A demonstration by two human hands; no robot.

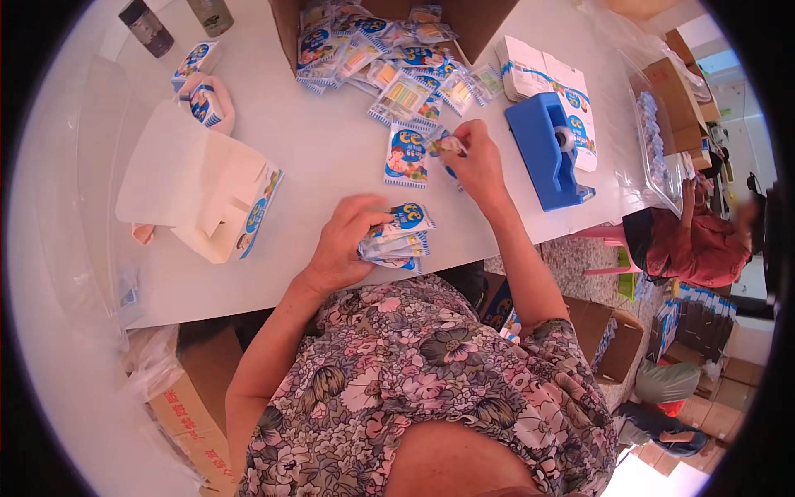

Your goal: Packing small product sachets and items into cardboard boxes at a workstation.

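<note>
"Head view, only one to go on here. What's being gripped by the left hand (pixel 339 242), and why like that?"

"A stack of packets (pixel 406 238), clasped from its left side with the fingers curled over the layers. Probably held that way so the loose pile is kept squared up on the counter (pixel 286 116)."

"And the right hand (pixel 479 166)?"

"A small packet (pixel 447 145) seems to be pinched in the fingertips, but it's kinda blurred, so the exact grip can't be told. A flat packet (pixel 407 157) is laid just left of it."

"Any reason for the cardboard box (pixel 490 29)?"

"Its mouth is faced toward the hands, presumably so the spilled packets (pixel 402 62) can be reached easily. The open carton (pixel 224 203) on the left and blue tape dispenser (pixel 542 149) on the right were likely put there to be handy too."
</note>
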